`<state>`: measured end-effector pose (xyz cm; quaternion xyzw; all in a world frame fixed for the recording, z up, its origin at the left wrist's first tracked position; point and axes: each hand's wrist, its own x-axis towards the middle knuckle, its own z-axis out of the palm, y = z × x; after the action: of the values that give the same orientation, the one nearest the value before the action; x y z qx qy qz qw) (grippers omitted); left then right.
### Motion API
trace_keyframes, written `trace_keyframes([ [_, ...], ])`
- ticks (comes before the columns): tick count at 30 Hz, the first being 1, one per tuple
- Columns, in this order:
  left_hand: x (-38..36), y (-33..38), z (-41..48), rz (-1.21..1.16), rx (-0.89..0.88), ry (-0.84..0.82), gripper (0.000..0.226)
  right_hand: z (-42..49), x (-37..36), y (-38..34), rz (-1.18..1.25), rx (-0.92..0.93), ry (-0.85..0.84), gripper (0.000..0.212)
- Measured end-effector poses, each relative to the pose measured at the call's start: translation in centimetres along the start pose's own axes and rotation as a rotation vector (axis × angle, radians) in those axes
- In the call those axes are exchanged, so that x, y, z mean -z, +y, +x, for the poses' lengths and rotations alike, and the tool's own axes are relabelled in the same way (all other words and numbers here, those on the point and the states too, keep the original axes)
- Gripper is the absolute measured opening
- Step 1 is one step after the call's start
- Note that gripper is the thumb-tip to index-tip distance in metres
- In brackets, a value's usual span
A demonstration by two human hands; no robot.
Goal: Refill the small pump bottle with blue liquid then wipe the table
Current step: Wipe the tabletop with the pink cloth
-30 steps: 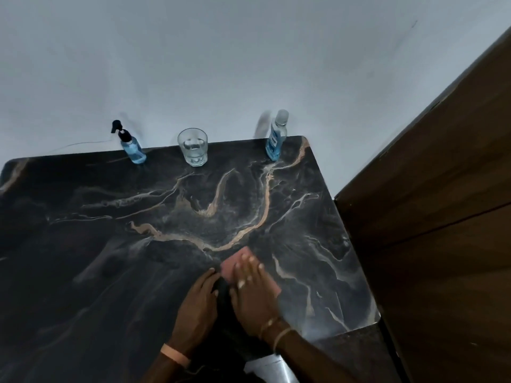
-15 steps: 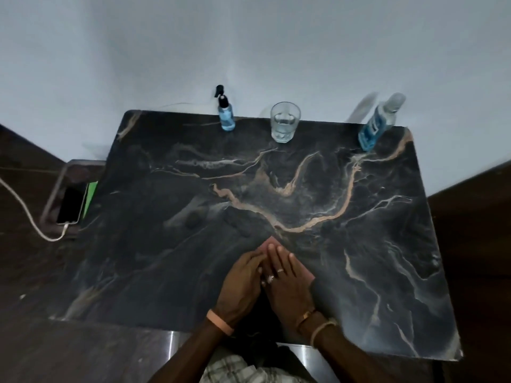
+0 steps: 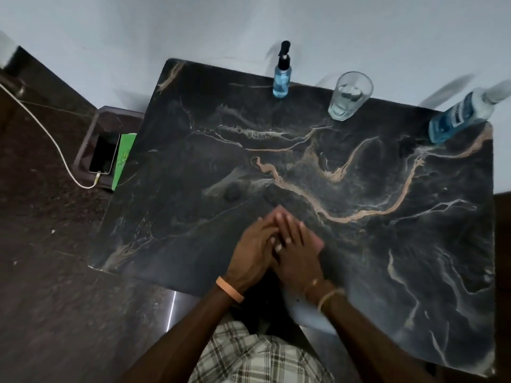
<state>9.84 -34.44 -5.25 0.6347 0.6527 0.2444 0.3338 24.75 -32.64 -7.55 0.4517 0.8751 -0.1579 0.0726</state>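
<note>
Head view: soft pink cloth point(image 3: 315, 240) is being pressed flat on surface point(image 3: 193, 217) under left hand point(image 3: 254, 255) and right hand point(image 3: 297, 258); nothing is being clasped.

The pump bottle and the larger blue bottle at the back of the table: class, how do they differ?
The pump bottle is smaller, with a black pump top and no label showing; the larger blue bottle has a clear cap and a printed label. The pump bottle stands left of the glass, the larger bottle at the right corner. Both hold blue liquid.
</note>
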Motion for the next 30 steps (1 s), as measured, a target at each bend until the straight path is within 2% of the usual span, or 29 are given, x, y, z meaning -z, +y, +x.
trace_keyframes([
  [2, 1.8, -1.0, 1.3, 0.045, 0.078, 0.012, 0.029, 4.9, 2.0, 2.3, -0.068, -0.016, -0.014, 0.066],
  [4, 3.4, -1.8, 2.6, 0.076, 0.102, -0.008, 0.030, 7.5, 2.9, 3.4, -0.053, -0.218, 0.007, 0.069],
  [6, 4.8, -2.1, 3.5, 0.083, 0.071, -0.017, 0.030, 7.0, 2.1, 1.6, 0.036, -0.410, 0.054, 0.072],
  [9, 6.5, -2.8, 4.0, 0.073, 0.060, -0.047, 0.029, 3.8, 0.0, -3.0, 0.102, -0.504, 0.082, 0.080],
  [13, 8.2, -4.3, 3.1, 0.013, 0.092, -0.010, 0.026, 6.6, 0.4, -1.5, 0.036, -0.418, 0.094, 0.081],
  [16, 9.8, -5.6, 2.5, -0.018, 0.145, 0.078, 0.023, 11.8, 2.4, 0.0, 0.078, -0.500, 0.132, 0.078],
  [18, 11.1, -6.6, 2.3, -0.018, 0.188, 0.122, 0.022, 12.4, 2.2, -1.5, 0.124, -0.517, 0.139, 0.077],
  [20, 12.2, -7.7, 1.9, -0.010, 0.227, 0.159, 0.022, 9.9, 0.7, -5.1, 0.074, -0.354, 0.100, 0.075],
  [23, 13.4, -9.1, 1.7, -0.008, 0.250, 0.172, 0.022, 6.9, -1.3, -9.5, 0.076, 0.016, 0.056, 0.071],
  [25, 14.0, -9.7, 2.0, 0.002, 0.233, 0.135, 0.023, 10.7, -0.5, -10.4, 0.016, 0.274, 0.032, 0.070],
  [26, 14.3, -10.0, 2.5, 0.019, 0.225, 0.104, 0.024, 13.9, 0.1, -10.1, -0.026, 0.328, 0.032, 0.070],
  [28, 15.0, -10.4, 3.9, 0.058, 0.247, 0.078, 0.029, 20.0, 2.7, -7.8, -0.069, 0.189, 0.008, 0.072],
  [30, 15.5, -10.4, 5.2, 0.075, 0.244, 0.067, 0.033, 22.1, 4.4, -3.7, -0.020, -0.129, 0.030, 0.076],
])
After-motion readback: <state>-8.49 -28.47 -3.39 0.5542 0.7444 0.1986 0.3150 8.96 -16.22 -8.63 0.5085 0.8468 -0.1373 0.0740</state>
